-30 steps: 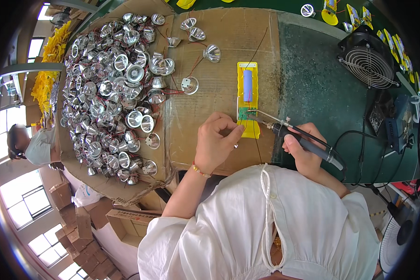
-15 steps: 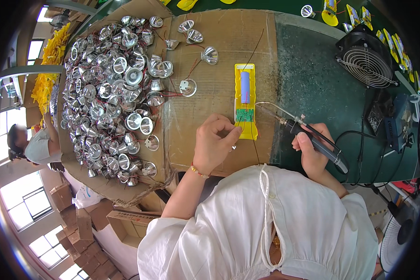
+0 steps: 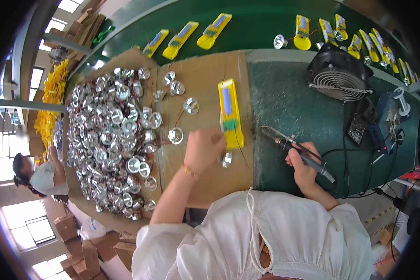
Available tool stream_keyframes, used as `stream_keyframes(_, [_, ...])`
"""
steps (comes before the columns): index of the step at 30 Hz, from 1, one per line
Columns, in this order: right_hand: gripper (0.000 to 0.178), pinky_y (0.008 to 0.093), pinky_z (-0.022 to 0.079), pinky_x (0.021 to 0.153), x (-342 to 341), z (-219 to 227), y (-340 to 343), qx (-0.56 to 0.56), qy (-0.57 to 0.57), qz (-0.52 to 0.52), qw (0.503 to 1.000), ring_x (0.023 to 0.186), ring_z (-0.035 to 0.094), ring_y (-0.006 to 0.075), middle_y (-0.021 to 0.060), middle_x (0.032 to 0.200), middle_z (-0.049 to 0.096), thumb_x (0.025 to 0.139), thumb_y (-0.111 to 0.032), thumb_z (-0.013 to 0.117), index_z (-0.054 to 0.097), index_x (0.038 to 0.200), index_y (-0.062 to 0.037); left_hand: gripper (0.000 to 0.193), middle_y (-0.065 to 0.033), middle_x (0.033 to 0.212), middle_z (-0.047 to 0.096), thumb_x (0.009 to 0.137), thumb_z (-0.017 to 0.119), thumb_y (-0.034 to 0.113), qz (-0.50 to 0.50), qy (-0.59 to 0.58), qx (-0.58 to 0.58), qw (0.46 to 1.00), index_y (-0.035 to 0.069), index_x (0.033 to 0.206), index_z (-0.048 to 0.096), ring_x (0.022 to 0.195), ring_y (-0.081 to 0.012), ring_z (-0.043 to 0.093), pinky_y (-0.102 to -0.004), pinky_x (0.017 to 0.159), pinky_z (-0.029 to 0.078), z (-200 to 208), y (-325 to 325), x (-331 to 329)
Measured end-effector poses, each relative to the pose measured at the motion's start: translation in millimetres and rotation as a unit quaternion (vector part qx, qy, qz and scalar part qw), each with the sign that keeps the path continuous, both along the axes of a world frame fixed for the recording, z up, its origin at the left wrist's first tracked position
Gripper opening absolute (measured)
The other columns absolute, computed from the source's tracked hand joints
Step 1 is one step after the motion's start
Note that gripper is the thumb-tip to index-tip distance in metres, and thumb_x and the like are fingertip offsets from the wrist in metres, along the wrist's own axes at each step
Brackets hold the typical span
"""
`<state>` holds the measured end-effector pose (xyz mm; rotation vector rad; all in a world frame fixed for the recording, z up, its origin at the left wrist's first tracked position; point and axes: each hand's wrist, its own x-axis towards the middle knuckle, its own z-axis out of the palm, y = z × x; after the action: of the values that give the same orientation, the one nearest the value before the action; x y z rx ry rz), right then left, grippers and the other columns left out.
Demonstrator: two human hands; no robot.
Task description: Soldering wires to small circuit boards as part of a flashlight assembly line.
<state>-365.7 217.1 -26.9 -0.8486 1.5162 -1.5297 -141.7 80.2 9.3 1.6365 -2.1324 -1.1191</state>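
A yellow plastic housing [image 3: 234,137] lies open on cardboard, holding a purple cylindrical battery [image 3: 227,100] and a small green circuit board [image 3: 230,125]. Thin dark wires stick out at both its ends. My left hand [image 3: 201,150] is closed beside the housing's left edge, fingertips pinched together; what they hold is hidden. Just below those fingers is a shiny reflector cup [image 3: 227,160]. My right hand [image 3: 304,165] grips a soldering iron [image 3: 312,162] with a thin metal feed tube along it. Its tip points left, over the green mat, apart from the housing.
Left of my hands, many reflector cups [image 3: 112,140] with red wires are heaped on cardboard. A black fan [image 3: 338,72] and a blue soldering station [image 3: 381,126] stand at right. More yellow housings [image 3: 181,39] line the green far surface. Another person [image 3: 42,172] is at far left.
The head view has shifted, showing more of the far surface. The soldering iron's tip has drawn back right from the circuit board. My left fingers have come off the housing's lower part.
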Motion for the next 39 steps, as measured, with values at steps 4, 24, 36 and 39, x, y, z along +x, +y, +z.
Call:
stream_keyframes(4, [0.013, 0.0225, 0.046, 0.054, 2, -7, -4, 0.017, -0.008, -0.015, 1.0, 0.059, 0.057, 0.009, 0.006, 0.068, 0.06, 0.08, -0.008, 0.063, 0.055, 0.087, 0.0, 0.019, -0.0117, 0.065, 0.063, 0.072, 0.062, 0.021, -0.024, 0.049, -0.142, 0.988, 0.003, 0.075, 0.067, 0.061, -0.0245, 0.062, -0.0334, 0.06, 0.049, -8, -117, -71])
stream_keyframes(24, [0.018, 0.0252, 0.038, 0.052, -5, 5, -2, -0.059, 0.051, 0.025, 0.997, 0.059, 0.047, 0.0065, 0.0018, 0.067, 0.056, 0.081, -0.018, 0.064, 0.055, 0.085, -0.0036, 0.048, -0.0199, 0.1, 0.056, 0.08, 0.057, 0.033, -0.02, -0.104, -0.189, 0.976, 0.007, 0.119, 0.046, 0.094, -0.0388, 0.054, -0.0429, 0.078, 0.044, 41, -11, -11])
stream_keyframes(36, [0.02, 0.0263, 0.039, 0.054, -3, 5, 4, -0.03, 0.039, 0.017, 0.999, 0.06, 0.048, 0.0074, 0.0021, 0.065, 0.054, 0.082, -0.022, 0.063, 0.054, 0.083, -0.0039, 0.017, -0.0146, 0.086, 0.055, 0.076, 0.056, 0.014, -0.062, -0.24, -0.354, 0.902, 0.004, 0.089, 0.059, 0.078, -0.0335, 0.054, -0.0432, 0.065, 0.044, -11, -15, 39])
stream_keyframes(39, [0.022, 0.0256, 0.04, 0.056, -2, 3, 3, -0.021, 0.007, 0.045, 0.999, 0.061, 0.047, 0.0075, 0.0018, 0.066, 0.054, 0.082, -0.024, 0.063, 0.055, 0.084, -0.0038, 0.032, -0.0208, 0.107, 0.059, 0.086, 0.053, 0.024, -0.208, -0.254, -0.338, 0.882, 0.002, 0.109, 0.058, 0.1, -0.0379, 0.055, -0.0414, 0.082, 0.046, 11, 11, 57])
